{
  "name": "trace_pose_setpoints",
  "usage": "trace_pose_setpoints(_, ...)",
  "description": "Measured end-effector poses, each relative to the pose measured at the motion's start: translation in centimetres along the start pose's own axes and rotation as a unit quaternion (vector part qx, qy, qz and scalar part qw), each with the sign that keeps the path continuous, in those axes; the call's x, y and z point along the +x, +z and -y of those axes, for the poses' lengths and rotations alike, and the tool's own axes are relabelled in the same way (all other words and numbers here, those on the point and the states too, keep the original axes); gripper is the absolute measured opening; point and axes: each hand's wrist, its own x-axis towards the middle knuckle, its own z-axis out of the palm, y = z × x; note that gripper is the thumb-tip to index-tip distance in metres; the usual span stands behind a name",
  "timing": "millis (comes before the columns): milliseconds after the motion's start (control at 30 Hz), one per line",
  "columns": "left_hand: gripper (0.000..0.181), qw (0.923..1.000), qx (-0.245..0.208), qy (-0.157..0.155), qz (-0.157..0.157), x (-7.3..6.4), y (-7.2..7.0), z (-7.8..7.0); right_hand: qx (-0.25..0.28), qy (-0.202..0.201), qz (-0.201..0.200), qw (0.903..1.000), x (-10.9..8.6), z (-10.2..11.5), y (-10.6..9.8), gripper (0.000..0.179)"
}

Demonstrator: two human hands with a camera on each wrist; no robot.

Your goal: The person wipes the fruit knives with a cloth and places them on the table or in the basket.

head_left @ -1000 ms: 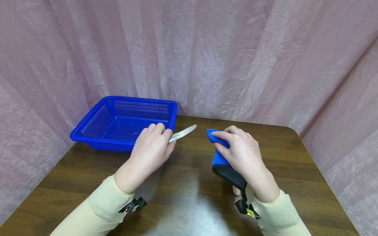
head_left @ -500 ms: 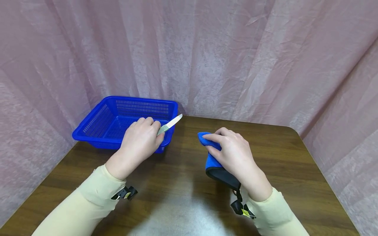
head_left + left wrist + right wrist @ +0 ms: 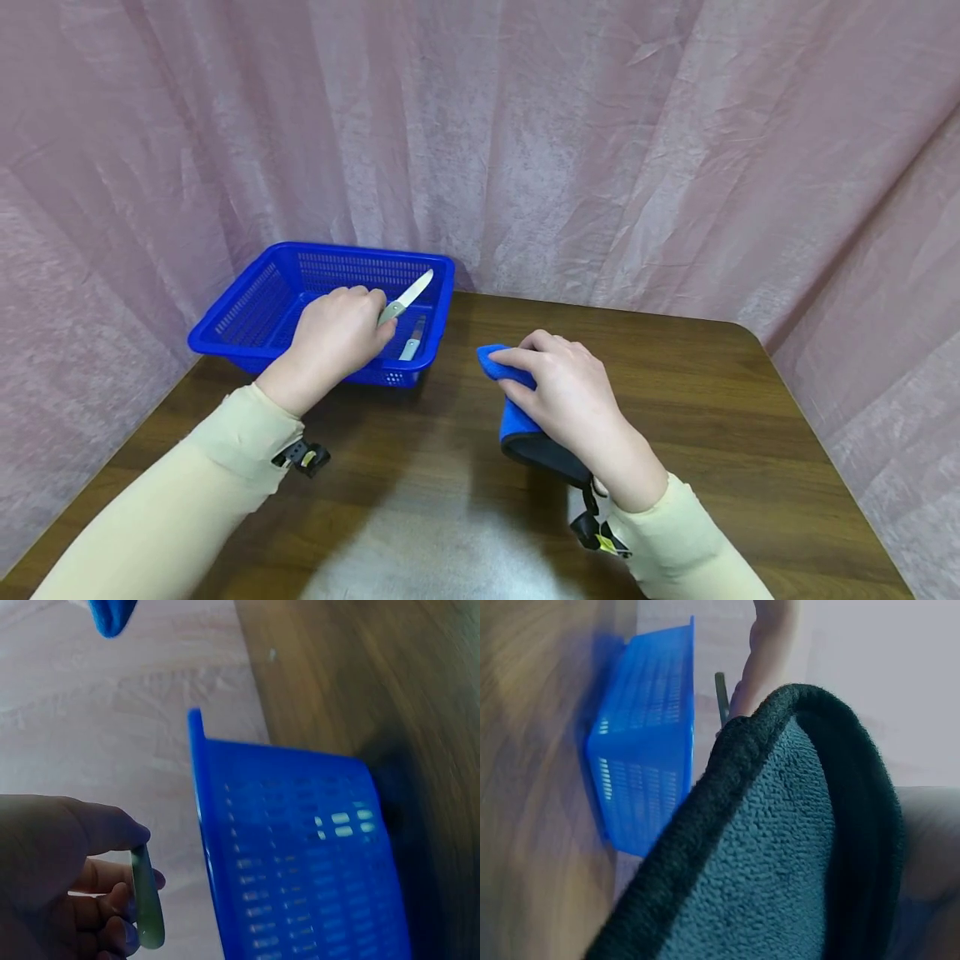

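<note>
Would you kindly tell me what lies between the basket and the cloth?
In the head view, only bare tabletop shows between the basket and the cloth in the right hand.

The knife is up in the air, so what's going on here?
A person's left grip holds the knife by its pale green handle, over the blue basket, and hasn't let go. What looks like another knife lies inside. The right grip pinches a blue cloth with a black edge, off to the basket's right. The basket sits on a wooden table.
</note>
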Motion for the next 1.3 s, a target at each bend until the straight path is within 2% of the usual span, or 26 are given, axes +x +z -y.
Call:
trace_pose_setpoints(267, 0.027, 0.9995, 0.018, -0.017, 0.022, 0.8, 0.3, 1.5, 0.007, -0.031, 0.0, 0.9995, 0.2, 1.0, 0.7, 0.029)
trace_pose_setpoints(433, 0.026, 0.9966, 0.016, -0.042, 0.069, 1.3, 0.6, 2.2, 0.011, -0.053, 0.007, 0.9985, 0.2, 1.7, 1.2, 0.028)
trace_pose_setpoints(700, 0.028, 0.9828, -0.009, -0.093, 0.16, 2.4, 1.4, 3.4, 0.013, -0.074, 0.017, 0.997, -0.1, 2.6, 1.6, 0.03)
trace_pose_setpoints(1000, 0.028, 0.9664, -0.009, -0.113, 0.231, 3.9, 2.6, 4.2, 0.011, -0.087, 0.022, 0.9959, -0.1, 3.5, 2.2, 0.027)
trace_pose_setpoints(1100, 0.028, 0.961, -0.014, -0.123, 0.247, 4.1, 2.7, 4.1, 0.01, -0.088, 0.028, 0.9957, 0.0, 3.5, 2.3, 0.027)
trace_pose_setpoints(1300, 0.033, 0.9564, -0.02, -0.132, 0.259, 4.5, 3.0, 4.0, 0.007, -0.091, 0.023, 0.9956, 0.1, 3.7, 2.4, 0.027)
